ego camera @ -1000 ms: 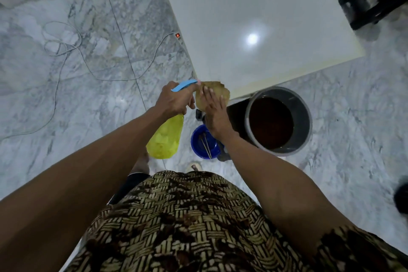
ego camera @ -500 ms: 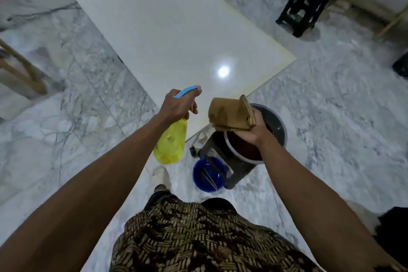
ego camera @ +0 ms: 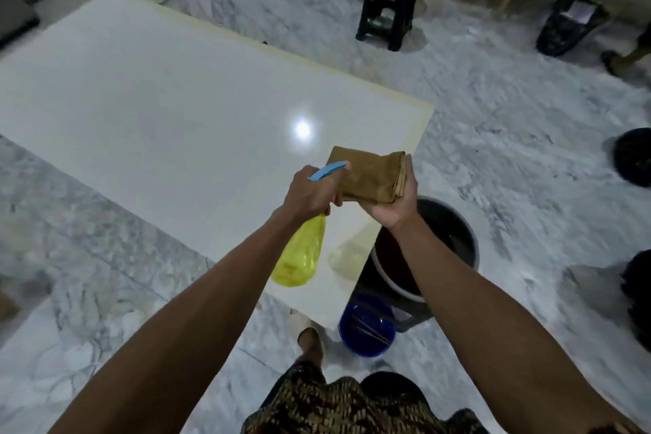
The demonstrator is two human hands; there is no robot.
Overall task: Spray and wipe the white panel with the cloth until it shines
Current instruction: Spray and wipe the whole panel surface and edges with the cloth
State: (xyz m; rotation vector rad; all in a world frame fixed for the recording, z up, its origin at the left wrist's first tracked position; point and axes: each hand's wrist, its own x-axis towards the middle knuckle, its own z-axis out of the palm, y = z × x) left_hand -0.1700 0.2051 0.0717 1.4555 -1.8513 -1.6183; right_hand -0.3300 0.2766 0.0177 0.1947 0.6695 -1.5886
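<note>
Marble floor (ego camera: 510,109), grey-veined, runs under a big white panel (ego camera: 158,109) lying flat and low, a lamp's reflection glinting on its gloss. A second ago the view looked straight down at the panel's near corner and the cloth was held close to the spray head; now the gaze has lifted, more of the panel and the far room show, and both hands hang over the panel's near right corner. The left hand (ego camera: 310,194) grips the neck of a yellow spray bottle (ego camera: 299,257), fingers curled round it, with its blue trigger head (ego camera: 327,170) pointing at the folded brown cloth (ego camera: 370,176). The right hand (ego camera: 394,201) holds that cloth from beneath, palm up, thumb along its stacked edge. My reading: the cloth is being wetted or readied, and wiping has not yet begun; no spray mist or wet streak is visible on the panel. Beside the corner stand a grey bucket (ego camera: 458,225) of dark liquid and a blue bowl (ego camera: 366,335); a black stool (ego camera: 391,3) stands farther off. No brand, label or writing can be read anywhere, including on the bottle.
</note>
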